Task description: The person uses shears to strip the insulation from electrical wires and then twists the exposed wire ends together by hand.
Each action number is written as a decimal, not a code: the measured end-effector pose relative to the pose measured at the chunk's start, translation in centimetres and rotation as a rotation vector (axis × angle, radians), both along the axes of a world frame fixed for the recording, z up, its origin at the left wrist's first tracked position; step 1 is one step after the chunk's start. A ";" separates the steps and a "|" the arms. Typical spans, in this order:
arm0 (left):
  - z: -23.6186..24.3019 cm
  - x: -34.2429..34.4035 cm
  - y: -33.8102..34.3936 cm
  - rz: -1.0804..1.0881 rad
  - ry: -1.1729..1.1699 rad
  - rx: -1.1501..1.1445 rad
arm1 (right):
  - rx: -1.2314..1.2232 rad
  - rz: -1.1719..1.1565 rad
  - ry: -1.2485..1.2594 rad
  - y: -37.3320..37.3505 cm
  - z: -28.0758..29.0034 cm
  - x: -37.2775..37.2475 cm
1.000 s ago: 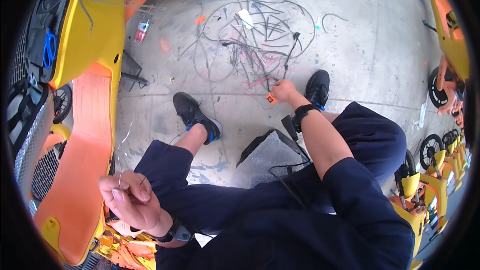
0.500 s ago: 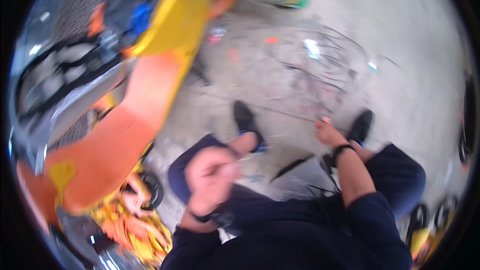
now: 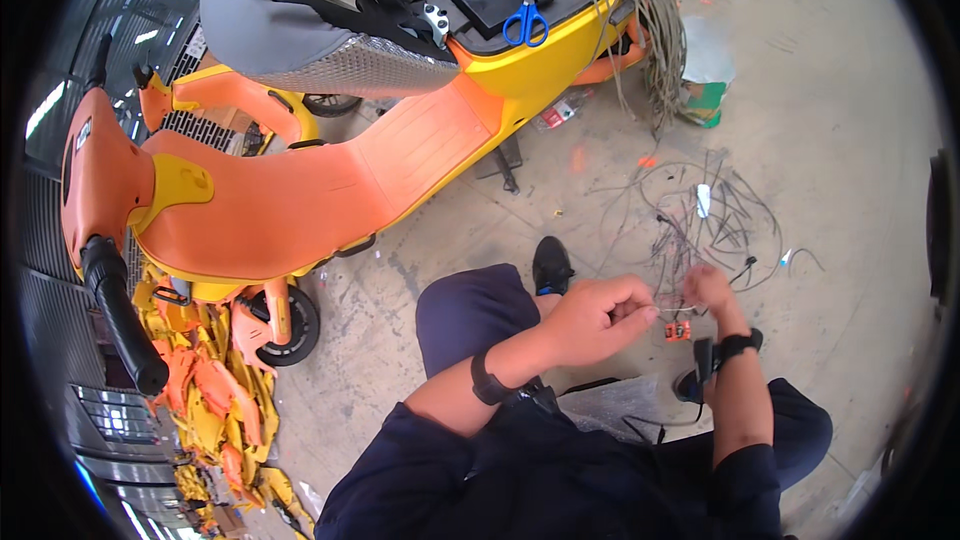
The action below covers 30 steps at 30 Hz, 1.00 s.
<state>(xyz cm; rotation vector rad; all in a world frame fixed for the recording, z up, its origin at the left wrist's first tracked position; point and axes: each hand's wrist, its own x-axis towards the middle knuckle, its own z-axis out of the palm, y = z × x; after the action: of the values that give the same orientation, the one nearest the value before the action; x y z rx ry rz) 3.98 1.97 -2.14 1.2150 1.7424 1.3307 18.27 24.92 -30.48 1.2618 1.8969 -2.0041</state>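
Note:
My left hand (image 3: 600, 322) is closed in a pinch, its fingertips at one end of a thin wire (image 3: 677, 310). The wire spans the short gap to my right hand (image 3: 709, 288), whose fingers are curled shut at the other end. Just below the wire is a small orange-red part (image 3: 678, 331) with dark marks; whether it hangs from the wire or lies on the floor I cannot tell. Beyond my hands a loose tangle of dark cables (image 3: 715, 220) spreads over the concrete floor.
An orange and yellow scooter (image 3: 300, 200) stands at the left. On its rear are blue scissors (image 3: 525, 24) and a hanging bundle of grey cables (image 3: 650, 40). Scooter panels (image 3: 215, 400) are heaped at lower left. Clear plastic wrap (image 3: 615, 405) lies between my legs.
My left hand has moved right and forward, close to my right hand, and now pinches the wire. The view has swung so the scooter shows more fully.

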 end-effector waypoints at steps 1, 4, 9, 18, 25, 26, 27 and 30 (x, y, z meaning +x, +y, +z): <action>0.0 0.0 0.3 -0.019 -0.005 0.033 | 0.026 -0.048 0.195 3.1 3.0 -1.3; 0.3 -0.4 -0.5 -0.037 0.000 -0.087 | 0.225 -0.136 0.370 6.0 17.1 -8.3; -0.9 0.7 -0.6 -0.156 0.239 -0.218 | 0.552 0.334 0.511 4.4 30.7 -19.2; -1.7 4.0 0.9 -0.366 0.412 -0.389 | 1.173 0.107 0.360 -2.5 33.0 -34.4; -0.1 3.1 0.4 -0.398 0.379 -0.420 | 1.253 0.204 0.129 -4.0 33.9 -36.5; 0.1 3.0 0.4 -0.408 0.378 -0.440 | 1.256 0.204 0.121 -3.9 33.8 -36.2; -0.1 3.1 0.5 -0.412 0.376 -0.432 | 1.226 0.181 0.124 -3.8 34.0 -35.7; -0.1 2.8 0.9 -0.263 0.416 -0.542 | 1.121 0.223 0.169 -2.6 35.5 -33.1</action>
<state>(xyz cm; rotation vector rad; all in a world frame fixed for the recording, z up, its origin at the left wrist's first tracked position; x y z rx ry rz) 6.83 2.84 -2.29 1.3891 1.9602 0.4215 -14.87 22.32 5.03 0.9017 3.2179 -0.8724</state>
